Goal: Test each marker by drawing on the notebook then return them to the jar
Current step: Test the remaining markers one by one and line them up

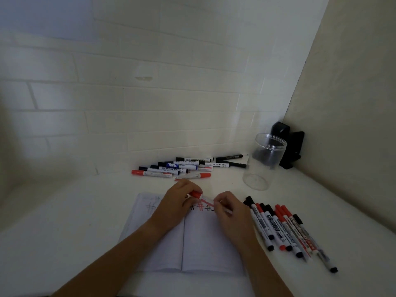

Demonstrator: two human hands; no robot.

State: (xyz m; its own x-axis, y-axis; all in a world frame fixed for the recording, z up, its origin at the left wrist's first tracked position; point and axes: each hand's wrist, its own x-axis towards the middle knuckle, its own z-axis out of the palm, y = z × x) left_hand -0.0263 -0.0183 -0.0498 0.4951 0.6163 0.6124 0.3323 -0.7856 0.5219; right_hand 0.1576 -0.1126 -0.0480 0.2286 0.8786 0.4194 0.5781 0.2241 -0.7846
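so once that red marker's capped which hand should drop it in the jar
Right. The jar stands on the right hand side; the left hand would have to cross over it. Both now hold the red marker.

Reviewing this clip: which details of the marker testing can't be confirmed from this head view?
- Red marker: motion blur and both hands hide whether its cap is on or coming off.
- Right hand: what its fingers pinch is blurred.
- Notebook: the left hand covers part of the row of test marks.
- Jar: the dark shape seen through the clear wall may be inside or behind.
- Marker labels: mostly too small to read.
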